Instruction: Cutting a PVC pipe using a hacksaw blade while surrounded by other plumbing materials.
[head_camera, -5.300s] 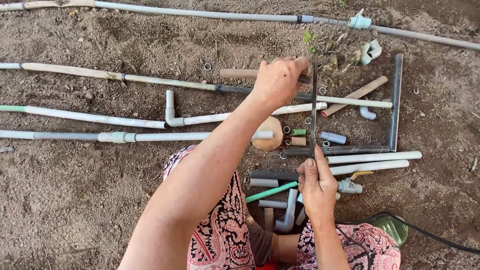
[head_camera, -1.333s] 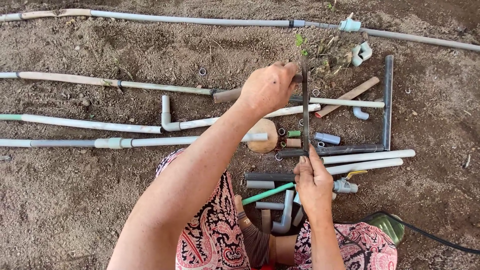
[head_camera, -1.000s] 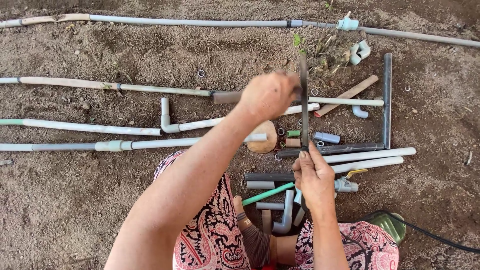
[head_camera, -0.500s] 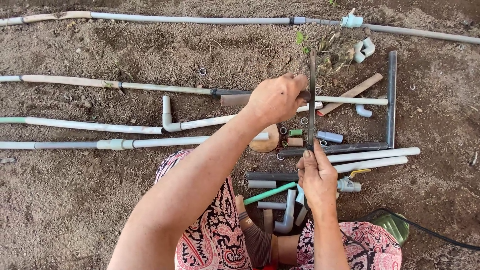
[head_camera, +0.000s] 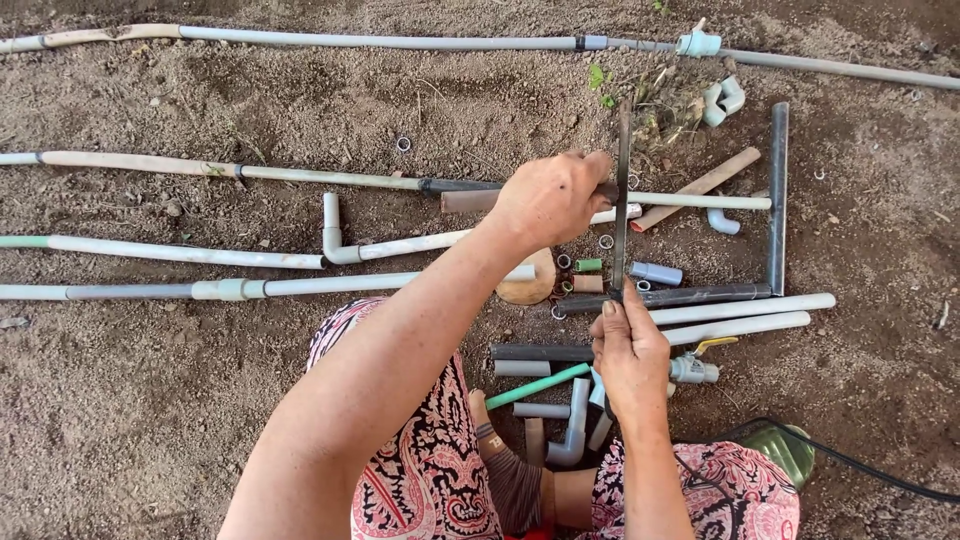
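My right hand (head_camera: 630, 355) pinches the near end of a thin dark metal strip (head_camera: 621, 200) that runs straight away from me. My left hand (head_camera: 553, 197) is closed around a short dark pipe end (head_camera: 607, 191) right beside the strip, about halfway along it. The strip crosses over a white pipe (head_camera: 700, 201) and a dark grey pipe (head_camera: 700, 295) lying on the soil. Small pipe offcuts, a green one (head_camera: 588, 265) and a grey one (head_camera: 655, 273), sit between my hands next to a round wooden disc (head_camera: 530, 288).
Long white and grey pipes (head_camera: 150, 250) lie in rows across the dirt on the left. An elbow pipe (head_camera: 332, 225), a valve with a yellow handle (head_camera: 695, 367), a green rod (head_camera: 535, 386) and a black cable (head_camera: 870, 470) lie near my patterned trousers (head_camera: 420, 470).
Both hands and the strip have shifted a little back and forth across the pipes, with the same grips. The pipes on the ground have not moved.
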